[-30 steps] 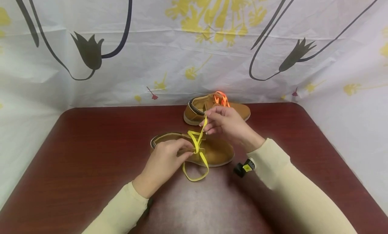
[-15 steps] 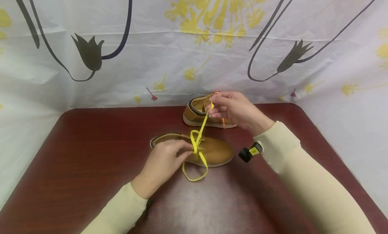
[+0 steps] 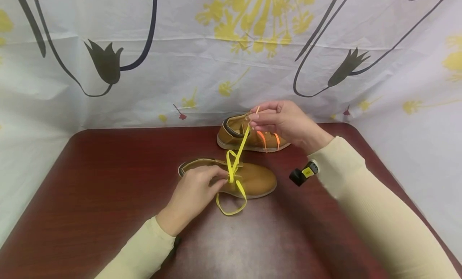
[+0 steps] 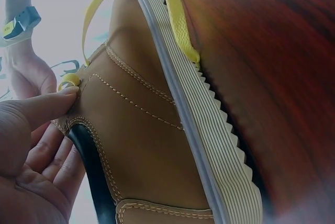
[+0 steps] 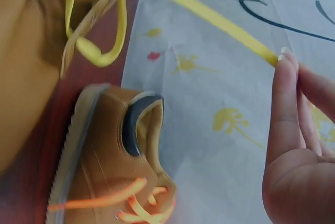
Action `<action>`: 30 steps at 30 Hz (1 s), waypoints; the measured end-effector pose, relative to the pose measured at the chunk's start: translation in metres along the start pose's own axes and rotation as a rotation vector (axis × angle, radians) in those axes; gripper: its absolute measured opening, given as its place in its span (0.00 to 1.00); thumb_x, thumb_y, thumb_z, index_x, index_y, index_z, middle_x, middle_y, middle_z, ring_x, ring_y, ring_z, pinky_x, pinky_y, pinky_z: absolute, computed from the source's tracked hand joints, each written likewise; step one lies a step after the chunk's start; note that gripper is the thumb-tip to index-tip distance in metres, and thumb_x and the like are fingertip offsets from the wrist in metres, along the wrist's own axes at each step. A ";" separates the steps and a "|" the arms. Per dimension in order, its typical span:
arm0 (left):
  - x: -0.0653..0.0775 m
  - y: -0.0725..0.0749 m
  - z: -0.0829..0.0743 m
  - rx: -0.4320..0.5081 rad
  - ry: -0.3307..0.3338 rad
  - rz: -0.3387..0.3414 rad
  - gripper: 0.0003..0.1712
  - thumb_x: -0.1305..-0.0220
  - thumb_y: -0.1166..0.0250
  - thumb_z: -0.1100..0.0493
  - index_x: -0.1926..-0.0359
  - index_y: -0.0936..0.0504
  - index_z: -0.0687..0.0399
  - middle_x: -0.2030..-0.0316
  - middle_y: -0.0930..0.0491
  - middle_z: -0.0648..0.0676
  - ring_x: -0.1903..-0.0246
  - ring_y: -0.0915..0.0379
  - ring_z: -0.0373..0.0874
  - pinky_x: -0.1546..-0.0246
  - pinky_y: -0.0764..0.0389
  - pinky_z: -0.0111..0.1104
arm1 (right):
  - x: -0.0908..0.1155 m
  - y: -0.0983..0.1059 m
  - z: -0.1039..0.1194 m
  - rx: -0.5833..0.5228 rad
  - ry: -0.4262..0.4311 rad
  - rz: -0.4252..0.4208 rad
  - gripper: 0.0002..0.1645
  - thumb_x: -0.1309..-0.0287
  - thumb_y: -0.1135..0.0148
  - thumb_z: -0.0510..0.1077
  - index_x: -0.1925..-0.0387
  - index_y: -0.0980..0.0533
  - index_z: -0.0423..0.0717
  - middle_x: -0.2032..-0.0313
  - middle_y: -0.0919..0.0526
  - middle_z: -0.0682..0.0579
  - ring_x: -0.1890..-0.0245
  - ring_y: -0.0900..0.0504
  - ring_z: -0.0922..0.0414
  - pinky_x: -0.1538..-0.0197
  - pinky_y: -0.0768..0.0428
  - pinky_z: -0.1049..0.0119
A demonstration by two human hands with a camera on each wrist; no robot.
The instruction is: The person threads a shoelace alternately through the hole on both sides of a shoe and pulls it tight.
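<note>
A tan shoe (image 3: 258, 180) with a yellow shoelace (image 3: 243, 144) sits in the middle of the table, toe to the right. My left hand (image 3: 196, 192) pinches the shoe's near eyelet flap, thumb (image 4: 49, 106) outside and fingers inside, beside the lace. Above the shoe, my right hand (image 3: 285, 120) pinches one yellow lace end between thumb and finger. The lace runs straight from there down to the eyelets, as the right wrist view also shows. One small loop stands at the far flap. A wider loop (image 3: 232, 212) of lace hangs over the near side onto the table.
Behind, a second tan shoe (image 3: 231, 140) with orange laces (image 3: 262, 140) stands near the table's back edge, partly covered by my right hand. A white patterned sheet (image 3: 144, 102) rises behind the dark red table (image 3: 119, 170).
My right hand has risen and moved right and away, drawing the yellow lace longer and straighter. The lace over the far flap has narrowed to a small loop. My left hand stays put.
</note>
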State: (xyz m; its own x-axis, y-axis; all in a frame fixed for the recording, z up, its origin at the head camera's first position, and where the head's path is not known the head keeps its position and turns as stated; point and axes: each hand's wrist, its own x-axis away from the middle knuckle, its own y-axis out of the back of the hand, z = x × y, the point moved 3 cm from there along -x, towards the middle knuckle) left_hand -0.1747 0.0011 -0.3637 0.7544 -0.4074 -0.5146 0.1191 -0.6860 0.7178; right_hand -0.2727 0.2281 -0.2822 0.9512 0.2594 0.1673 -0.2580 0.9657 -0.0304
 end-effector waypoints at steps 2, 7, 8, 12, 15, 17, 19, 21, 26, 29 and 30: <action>0.000 0.000 0.000 -0.002 0.000 0.000 0.10 0.46 0.22 0.62 0.63 0.12 0.47 0.66 0.11 0.44 0.65 0.15 0.37 0.62 0.16 0.31 | 0.001 0.001 0.002 0.071 0.026 -0.018 0.08 0.36 0.36 0.32 0.55 0.22 0.34 0.64 0.10 0.49 0.67 0.11 0.59 0.58 0.12 0.66; 0.000 0.000 0.001 0.003 0.001 -0.004 0.10 0.46 0.23 0.62 0.63 0.12 0.47 0.66 0.11 0.44 0.65 0.16 0.37 0.61 0.16 0.31 | 0.003 -0.002 -0.001 0.316 0.056 -0.039 0.12 0.35 0.35 0.36 0.53 0.21 0.32 0.66 0.10 0.49 0.71 0.13 0.59 0.63 0.13 0.66; 0.000 0.000 0.001 0.005 0.003 -0.002 0.10 0.45 0.23 0.62 0.62 0.12 0.47 0.66 0.12 0.44 0.64 0.16 0.37 0.61 0.16 0.31 | 0.003 -0.004 -0.004 0.367 0.037 -0.024 0.13 0.35 0.35 0.37 0.52 0.21 0.32 0.67 0.10 0.49 0.72 0.13 0.59 0.65 0.13 0.66; 0.000 -0.001 0.001 0.003 0.016 0.011 0.10 0.45 0.23 0.61 0.61 0.12 0.47 0.65 0.12 0.44 0.63 0.15 0.37 0.58 0.16 0.32 | 0.003 -0.011 -0.026 0.517 -0.078 0.103 0.15 0.33 0.36 0.40 0.49 0.19 0.35 0.67 0.11 0.46 0.73 0.14 0.59 0.67 0.13 0.63; 0.000 -0.001 0.001 0.003 0.024 0.024 0.10 0.44 0.23 0.61 0.61 0.12 0.47 0.64 0.12 0.44 0.62 0.15 0.37 0.57 0.16 0.33 | 0.003 -0.016 -0.041 0.575 -0.117 0.171 0.15 0.33 0.36 0.42 0.50 0.17 0.37 0.68 0.11 0.47 0.74 0.15 0.59 0.69 0.15 0.63; 0.000 -0.001 0.001 0.004 0.026 0.028 0.10 0.44 0.23 0.61 0.60 0.12 0.47 0.64 0.12 0.44 0.62 0.15 0.37 0.57 0.16 0.33 | 0.002 -0.019 -0.048 0.590 -0.122 0.193 0.14 0.33 0.36 0.43 0.51 0.16 0.38 0.70 0.11 0.47 0.74 0.15 0.59 0.72 0.18 0.65; 0.000 -0.001 0.001 0.006 0.026 0.027 0.10 0.44 0.24 0.61 0.60 0.12 0.47 0.64 0.12 0.44 0.62 0.16 0.37 0.57 0.16 0.33 | 0.002 -0.022 -0.053 0.593 -0.119 0.207 0.13 0.34 0.35 0.43 0.52 0.16 0.39 0.73 0.12 0.48 0.75 0.15 0.58 0.73 0.20 0.66; 0.000 0.000 0.001 0.006 0.024 0.022 0.10 0.44 0.24 0.62 0.60 0.12 0.47 0.64 0.12 0.44 0.62 0.16 0.37 0.57 0.16 0.33 | 0.001 -0.026 -0.057 0.590 -0.114 0.215 0.12 0.34 0.35 0.43 0.53 0.16 0.41 0.76 0.13 0.50 0.75 0.15 0.57 0.74 0.21 0.66; 0.001 -0.001 0.002 0.008 0.019 0.022 0.10 0.43 0.24 0.62 0.60 0.12 0.48 0.64 0.12 0.44 0.63 0.16 0.37 0.59 0.16 0.32 | -0.002 -0.030 -0.066 0.566 -0.100 0.212 0.10 0.34 0.35 0.42 0.56 0.16 0.41 0.80 0.15 0.51 0.77 0.16 0.57 0.75 0.22 0.66; 0.001 -0.001 0.002 0.009 0.016 0.027 0.10 0.43 0.24 0.61 0.60 0.12 0.48 0.64 0.12 0.44 0.63 0.16 0.37 0.60 0.16 0.31 | -0.003 -0.033 -0.070 0.565 -0.092 0.217 0.10 0.34 0.36 0.41 0.56 0.16 0.40 0.79 0.15 0.51 0.80 0.17 0.59 0.76 0.22 0.67; 0.001 -0.001 0.002 0.008 0.015 0.028 0.10 0.43 0.24 0.61 0.60 0.13 0.48 0.64 0.12 0.43 0.63 0.16 0.37 0.60 0.16 0.31 | -0.003 -0.033 -0.071 0.571 -0.087 0.221 0.10 0.34 0.36 0.41 0.56 0.16 0.40 0.79 0.14 0.50 0.81 0.17 0.59 0.77 0.21 0.67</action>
State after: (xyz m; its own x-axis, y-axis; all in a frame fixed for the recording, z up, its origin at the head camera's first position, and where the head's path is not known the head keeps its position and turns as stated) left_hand -0.1752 0.0006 -0.3659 0.7672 -0.4169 -0.4874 0.0930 -0.6796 0.7277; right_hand -0.2547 0.1961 -0.3519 0.8537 0.4272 0.2978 -0.5203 0.7229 0.4546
